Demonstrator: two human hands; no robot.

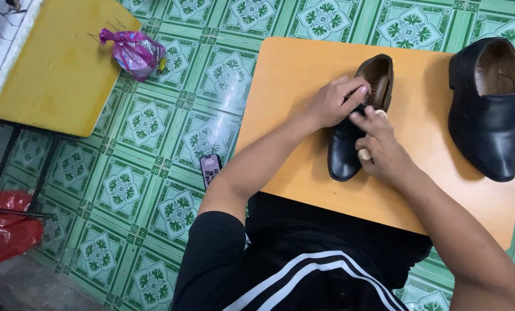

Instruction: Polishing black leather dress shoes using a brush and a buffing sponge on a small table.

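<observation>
Two black leather shoes sit on an orange bench with a smooth, flat top and rounded corners. The near shoe lies at the bench's middle, smooth and faintly glossy, its rounded toe pointing toward the person and its brown-lined opening toward the bench's far edge. The left hand is closed over the side of this shoe near the opening, fingers curled on the leather and gripping it. The right hand rests on top of the same shoe, fingers bent around a small pale object pressed against the leather; what that object is cannot be told. The second shoe stands well apart at the bench's right end, taller at the ankle, with a low block heel and a matt sheen.

Beneath the bench, the floor is laid with glossy green tiles carrying a white leaf-and-square pattern. A phone with a lit screen lies on the tiles just left of the bench. Farther left of the bench stands a yellow table on thin dark legs, with a crinkled pink foil bag at its corner. A red plastic bag sits on the floor well left of the bench, toward the person's side.
</observation>
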